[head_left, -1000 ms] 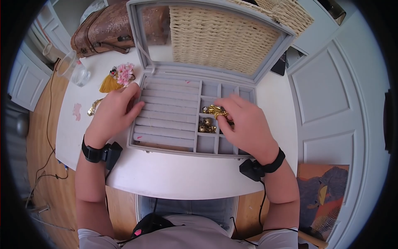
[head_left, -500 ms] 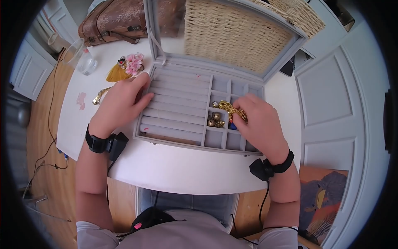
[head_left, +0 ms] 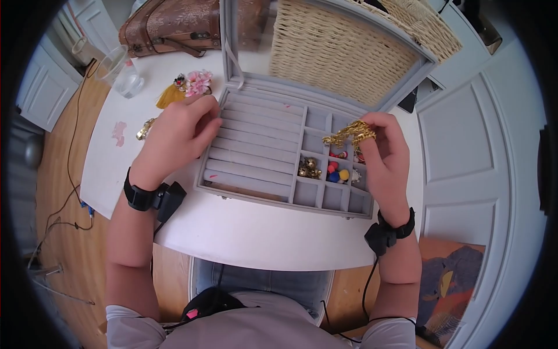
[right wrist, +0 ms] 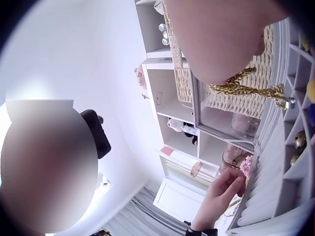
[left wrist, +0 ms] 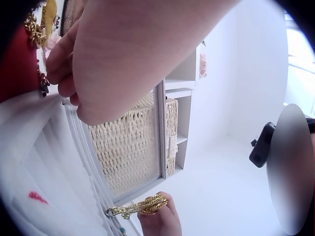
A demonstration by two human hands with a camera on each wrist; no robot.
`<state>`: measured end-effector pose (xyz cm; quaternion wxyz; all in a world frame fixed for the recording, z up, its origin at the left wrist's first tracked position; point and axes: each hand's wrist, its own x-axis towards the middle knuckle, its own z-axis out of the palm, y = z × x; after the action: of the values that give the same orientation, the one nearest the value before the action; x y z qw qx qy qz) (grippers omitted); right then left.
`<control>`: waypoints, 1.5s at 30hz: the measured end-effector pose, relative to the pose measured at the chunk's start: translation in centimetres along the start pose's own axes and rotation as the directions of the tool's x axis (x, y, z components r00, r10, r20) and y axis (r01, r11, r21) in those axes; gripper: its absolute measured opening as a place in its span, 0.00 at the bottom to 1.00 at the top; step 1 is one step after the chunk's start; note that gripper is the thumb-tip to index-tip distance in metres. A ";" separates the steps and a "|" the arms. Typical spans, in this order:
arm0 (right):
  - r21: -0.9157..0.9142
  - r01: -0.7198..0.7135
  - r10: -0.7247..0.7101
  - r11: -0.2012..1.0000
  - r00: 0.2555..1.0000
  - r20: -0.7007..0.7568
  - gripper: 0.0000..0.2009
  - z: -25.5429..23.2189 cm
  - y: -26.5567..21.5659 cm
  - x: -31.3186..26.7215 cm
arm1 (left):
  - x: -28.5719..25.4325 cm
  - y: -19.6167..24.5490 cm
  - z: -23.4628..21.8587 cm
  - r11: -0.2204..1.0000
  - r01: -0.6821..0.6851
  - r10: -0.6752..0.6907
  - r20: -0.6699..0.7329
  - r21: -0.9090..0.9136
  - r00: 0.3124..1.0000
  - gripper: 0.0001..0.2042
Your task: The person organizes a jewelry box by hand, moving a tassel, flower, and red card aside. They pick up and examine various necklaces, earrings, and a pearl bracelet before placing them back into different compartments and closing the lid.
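Observation:
A gold chain hangs bunched from my right hand, which pinches it between thumb and fingers above the small compartments of a grey jewelry box. In the right wrist view the chain trails down to a clear, shiny end piece. Beneath that hand, one compartment holds brass-coloured round bells, and another has red, blue and yellow balls. My left hand rests at the box's left edge, its fingers loosely bent with nothing between them. Padded ring rolls fill the left side.
The glass lid stands raised before a woven basket. Left of the box lie a pink flower ornament with a yellow tassel, and a gold piece. Farther back are a clear plastic cup and a brown patterned case.
My right hand has lifted the gold chain up and right from the compartments, uncovering the coloured balls. The left hand stays at the box's left edge. The head view has shifted slightly.

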<state>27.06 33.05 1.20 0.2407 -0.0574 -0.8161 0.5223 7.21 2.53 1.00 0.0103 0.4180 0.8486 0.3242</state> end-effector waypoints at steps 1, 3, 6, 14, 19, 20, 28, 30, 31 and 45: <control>0.044 0.061 -0.061 0.997 0.998 -0.003 0.12 0.0 0.1 0.0 | 0.0 0.1 0.0 0.999 -0.019 0.018 -0.024 -0.027 1.000 0.06; 0.088 0.121 -0.121 0.989 0.993 -0.006 0.13 0.2 -0.1 -0.1 | -0.1 0.5 0.1 0.996 -0.066 0.065 -0.009 -0.067 0.998 0.05; 0.271 -0.025 -0.016 0.962 0.989 0.147 0.15 0.5 -1.9 -1.1 | -0.9 2.7 -0.1 0.910 0.096 -0.009 0.211 -0.404 0.978 0.05; 0.391 0.010 -0.169 0.920 0.912 0.373 0.15 4.5 -2.4 -3.0 | -3.6 7.6 4.9 0.004 0.710 0.288 0.681 -0.704 0.673 0.49; 0.275 0.055 -0.158 0.960 0.916 0.368 0.17 5.0 -3.4 -3.3 | -3.6 7.6 4.8 -0.074 0.782 0.251 0.748 -0.618 0.615 0.49; 0.196 0.155 -0.216 0.968 0.911 0.350 0.18 4.8 -3.6 -3.1 | -3.7 7.5 4.7 -0.085 0.763 0.234 0.732 -0.641 0.640 0.49; 0.096 0.335 -0.346 0.937 0.862 0.370 0.21 5.6 -3.9 -3.3 | -3.5 6.0 4.6 -0.184 0.737 0.146 0.723 -0.650 0.675 0.35; 0.017 0.498 -0.478 0.867 0.820 0.314 0.19 4.8 -3.5 -2.9 | -3.3 5.5 4.5 -0.204 0.713 0.115 0.707 -0.671 0.698 0.31; 0.030 0.492 -0.475 0.870 0.820 0.319 0.19 4.2 -3.6 -2.6 | -2.9 5.3 4.1 -0.172 0.684 0.081 0.682 -0.709 0.727 0.26; -0.263 0.174 -0.144 0.949 0.981 0.129 0.07 1.0 0.3 0.6 | 0.2 -5.8 -6.6 0.819 0.260 -0.451 -0.294 -0.512 0.843 0.10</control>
<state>26.02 32.62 0.80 0.2274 0.0042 -0.8940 0.3861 1.14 -3.46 3.00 -0.0059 0.1583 0.7966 0.5834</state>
